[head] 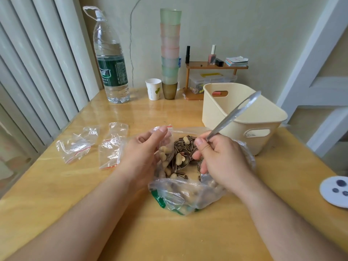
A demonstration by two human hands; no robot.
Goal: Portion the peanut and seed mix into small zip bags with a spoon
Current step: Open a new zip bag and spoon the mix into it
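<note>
Pale green walls and a white slatted panel border a yellow wooden worktop (131, 232). At its centre lies one large clear bag (186, 194) of peanut and seed mix (183, 147), its mouth open upward. The left hand (143, 153) pinches the rim of one small zip bag (165, 147), partly filled, held at the big bag's mouth. The right hand (218, 159) grips one metal spoon (235, 113), whose bowl sits loaded in the mix. Two empty zip bags (75, 146) (111, 149) lie left, well apart from the hands, near the worktop's left edge. Behind stand one water bottle (111, 59), one paper cup (153, 89) and one stack of tumblers (170, 53). One cream basket (243, 117) sits just beside the right hand. Bare worktop stretches toward the near edge.
</note>
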